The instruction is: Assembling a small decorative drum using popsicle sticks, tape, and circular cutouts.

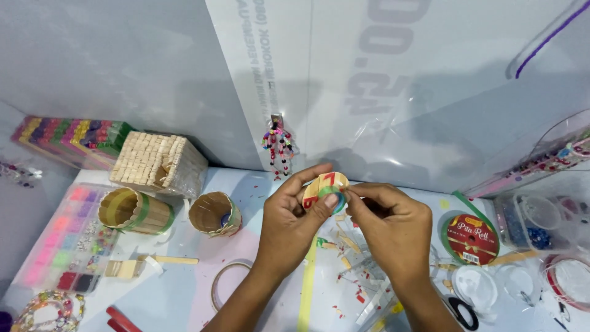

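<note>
Holding a small craft-stick cup [326,187] up above the middle of the table [258,184], both hands are closed around it. Piece looks like a little round holder built from flat wooden sticks, some coloured red and yellow, with green ribbon [332,198] running round its rim.

Progress, as I judge it: stick wall is already assembled into a round. Ribbon is partly on, but I can't tell how much of the rim is covered, far side is hidden by fingers. So the trim step is looking mid-way, not finished. Two larger stick cups, one with a green band [135,211] and one plain [215,214], are lying on their sides to the left, looking complete. A ribbon spool [472,238] is sitting on the table to the right, green tail trailing up from it. Stick offcuts and scraps [350,258] are littering the table under the wrists.

Pose: left hand [289,224] is cupping the piece from the left, thumb pressing on its front face near the ribbon. Right hand [393,221] is coming in from the right, thumb and forefinger pinching at the green ribbon on the rim. Both forearms are rising from the bottom edge, wrists angled inward, fingertips nearly meeting. Scissors [462,310] are lying near the right forearm, untouched.
</note>
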